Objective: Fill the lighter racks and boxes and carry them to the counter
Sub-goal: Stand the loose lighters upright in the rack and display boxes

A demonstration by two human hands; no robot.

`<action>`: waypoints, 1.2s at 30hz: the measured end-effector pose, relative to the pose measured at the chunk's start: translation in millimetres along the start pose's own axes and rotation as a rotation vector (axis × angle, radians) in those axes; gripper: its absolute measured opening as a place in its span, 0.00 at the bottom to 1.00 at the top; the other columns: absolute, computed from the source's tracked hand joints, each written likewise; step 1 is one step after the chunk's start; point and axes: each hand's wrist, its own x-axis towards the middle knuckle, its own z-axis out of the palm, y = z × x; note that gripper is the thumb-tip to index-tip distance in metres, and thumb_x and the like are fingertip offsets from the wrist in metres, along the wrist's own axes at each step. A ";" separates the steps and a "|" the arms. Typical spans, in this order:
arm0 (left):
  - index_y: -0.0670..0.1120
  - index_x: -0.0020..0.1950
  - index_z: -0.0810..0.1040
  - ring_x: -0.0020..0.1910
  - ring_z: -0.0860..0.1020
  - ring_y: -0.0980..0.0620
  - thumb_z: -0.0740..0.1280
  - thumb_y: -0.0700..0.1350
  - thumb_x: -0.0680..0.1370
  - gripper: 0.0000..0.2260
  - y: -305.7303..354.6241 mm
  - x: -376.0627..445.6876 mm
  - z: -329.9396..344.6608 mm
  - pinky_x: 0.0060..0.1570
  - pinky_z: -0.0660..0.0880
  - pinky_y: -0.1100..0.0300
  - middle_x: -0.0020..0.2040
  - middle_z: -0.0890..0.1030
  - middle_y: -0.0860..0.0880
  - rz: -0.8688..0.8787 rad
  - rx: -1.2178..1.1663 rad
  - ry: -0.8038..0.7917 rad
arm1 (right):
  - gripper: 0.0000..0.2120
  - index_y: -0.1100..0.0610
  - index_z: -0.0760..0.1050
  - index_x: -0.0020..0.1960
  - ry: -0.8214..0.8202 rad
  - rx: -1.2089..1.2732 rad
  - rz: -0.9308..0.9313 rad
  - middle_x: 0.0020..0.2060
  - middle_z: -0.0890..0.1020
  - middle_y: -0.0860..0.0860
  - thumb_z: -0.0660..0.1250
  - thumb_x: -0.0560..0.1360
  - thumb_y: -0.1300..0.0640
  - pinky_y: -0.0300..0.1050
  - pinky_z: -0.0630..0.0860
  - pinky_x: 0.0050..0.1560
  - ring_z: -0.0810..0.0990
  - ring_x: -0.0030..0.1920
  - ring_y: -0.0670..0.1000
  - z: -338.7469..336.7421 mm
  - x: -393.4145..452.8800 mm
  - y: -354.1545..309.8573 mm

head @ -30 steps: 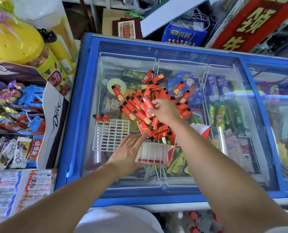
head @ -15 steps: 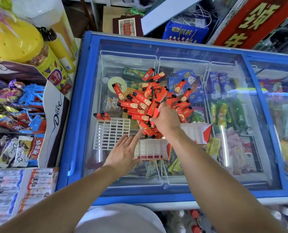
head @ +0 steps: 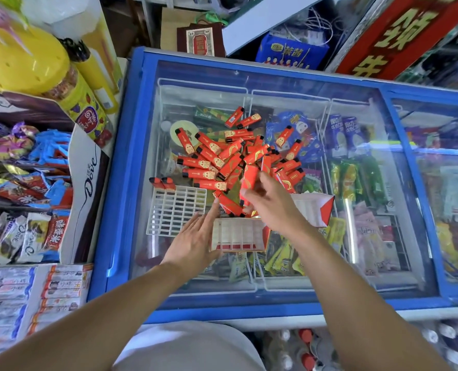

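A heap of red lighters (head: 230, 156) lies on the glass lid of the blue freezer (head: 131, 145). In front of it stand a white grid rack (head: 177, 212) with two lighters (head: 162, 182) in its far left corner, a red-and-white divided box (head: 238, 235), and a second box (head: 316, 207) to the right. My right hand (head: 272, 203) is lifted over the near box, pinching several red lighters (head: 249, 183). My left hand (head: 195, 242) rests flat, fingers apart, against the near box's left side.
Candy displays and a Dove carton (head: 86, 183) crowd the shelf left of the freezer. Yellow jars (head: 21, 60) stand at the back left. A red sign (head: 404, 30) and a blue bag (head: 289, 53) sit behind the freezer. Bottles (head: 305, 349) stand below its front edge.
My right hand has drawn back from the heap toward the near box, lifting several lighters. My left hand has stayed against the box's left side.
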 end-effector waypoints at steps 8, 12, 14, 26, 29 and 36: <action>0.53 0.80 0.29 0.81 0.41 0.57 0.70 0.62 0.76 0.53 -16.1 -2.0 4.2 0.79 0.36 0.56 0.83 0.51 0.52 0.093 0.075 0.039 | 0.11 0.45 0.79 0.60 -0.120 -0.603 -0.094 0.48 0.84 0.44 0.68 0.79 0.46 0.46 0.79 0.44 0.82 0.41 0.46 21.5 -49.0 17.6; 0.50 0.83 0.45 0.78 0.40 0.61 0.72 0.58 0.76 0.46 -21.7 3.8 7.1 0.78 0.35 0.59 0.83 0.53 0.49 0.080 0.066 0.027 | 0.10 0.45 0.82 0.55 0.096 -0.599 -0.065 0.45 0.85 0.44 0.73 0.75 0.45 0.43 0.79 0.42 0.80 0.40 0.45 41.7 -43.8 36.8; 0.49 0.83 0.50 0.80 0.41 0.59 0.73 0.59 0.76 0.45 -25.4 6.0 10.7 0.78 0.35 0.59 0.83 0.54 0.48 0.086 0.074 0.040 | 0.12 0.48 0.81 0.56 0.149 -0.610 -0.078 0.47 0.85 0.45 0.72 0.76 0.45 0.42 0.76 0.43 0.80 0.44 0.46 51.7 -39.1 44.9; 0.47 0.82 0.59 0.82 0.48 0.53 0.76 0.57 0.73 0.43 -34.2 5.9 19.3 0.80 0.39 0.58 0.83 0.56 0.45 0.063 0.013 0.094 | 0.10 0.52 0.81 0.55 0.334 -0.700 -0.316 0.41 0.86 0.48 0.74 0.75 0.55 0.44 0.77 0.35 0.84 0.39 0.50 81.5 -30.0 61.0; 0.47 0.82 0.59 0.82 0.48 0.54 0.76 0.58 0.73 0.43 -33.4 6.7 19.1 0.79 0.38 0.59 0.83 0.56 0.46 0.061 0.011 0.096 | 0.10 0.53 0.81 0.54 0.361 -0.709 -0.367 0.39 0.86 0.48 0.75 0.74 0.56 0.44 0.78 0.33 0.84 0.36 0.50 81.7 -27.5 63.0; 0.48 0.82 0.55 0.82 0.45 0.55 0.74 0.58 0.75 0.43 -32.5 6.3 18.7 0.80 0.38 0.57 0.83 0.53 0.47 0.055 0.023 0.074 | 0.10 0.52 0.81 0.54 0.415 -0.757 -0.437 0.41 0.86 0.46 0.75 0.75 0.53 0.42 0.76 0.28 0.83 0.34 0.48 78.9 -31.4 65.4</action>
